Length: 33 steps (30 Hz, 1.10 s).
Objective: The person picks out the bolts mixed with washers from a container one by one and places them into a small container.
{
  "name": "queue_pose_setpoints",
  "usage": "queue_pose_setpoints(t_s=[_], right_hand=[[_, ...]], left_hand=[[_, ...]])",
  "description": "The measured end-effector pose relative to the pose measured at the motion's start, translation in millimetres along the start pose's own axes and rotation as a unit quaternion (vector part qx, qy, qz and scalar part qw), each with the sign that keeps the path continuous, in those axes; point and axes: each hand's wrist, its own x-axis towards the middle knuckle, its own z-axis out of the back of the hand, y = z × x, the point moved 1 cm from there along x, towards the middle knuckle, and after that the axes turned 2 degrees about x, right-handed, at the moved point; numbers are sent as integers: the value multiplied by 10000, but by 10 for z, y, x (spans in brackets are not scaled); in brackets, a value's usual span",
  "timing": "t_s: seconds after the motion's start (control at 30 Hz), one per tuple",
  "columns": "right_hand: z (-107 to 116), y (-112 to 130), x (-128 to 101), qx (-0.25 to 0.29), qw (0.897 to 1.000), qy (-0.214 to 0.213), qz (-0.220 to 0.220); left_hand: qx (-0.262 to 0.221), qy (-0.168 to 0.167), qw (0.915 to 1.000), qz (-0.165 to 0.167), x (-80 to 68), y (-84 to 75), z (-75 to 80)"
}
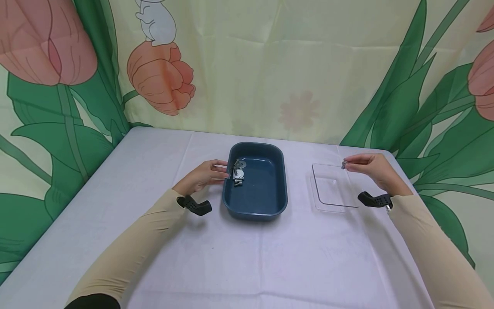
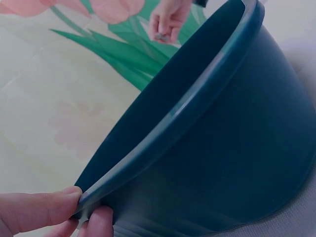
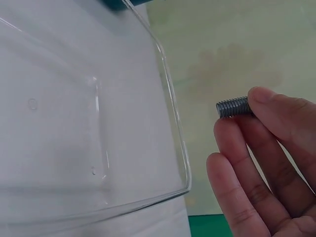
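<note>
While left grip (image 1: 201,176) pinches blue tray (image 1: 266,185), right grip (image 1: 372,168) pinches likely metal spring (image 3: 233,107).

Two hands (image 1: 202,177) (image 1: 376,168), one bin (image 1: 264,189), one box (image 1: 332,186)
One ridged metal piece (image 3: 234,107), two wristbands (image 1: 198,207) (image 1: 373,200); the metal parts (image 1: 239,174) in the bin are too bunched to count.

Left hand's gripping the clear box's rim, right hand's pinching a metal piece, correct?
No: the left hand grips the blue tray's rim, not the clear box, as the left wrist view shows. The right hand does pinch a metal piece.
</note>
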Motion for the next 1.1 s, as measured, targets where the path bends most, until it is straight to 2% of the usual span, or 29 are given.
queue_pose_setpoints(t_s=[0.1,0.37,0.6,0.9,1.1], right_hand=[[0,-19,4,-48,10000,76,-19],[-26,-29,34,-325,9986,114,-397],[-34,-44,51,-274,9988,134,-377],[-31,-59,57,-385,9982,96,-444],[-26,-59,36,-12,9997,122,-222]], left_hand=[[-21,-10,10000,-7,-3,-3,-1],[-2,-32,10000,3,0,1,-7],[19,-127,9998,155,11,-12,-15],[23,-145,9997,172,10,-4,-17],[2,-118,9998,140,1,-8,-18]])
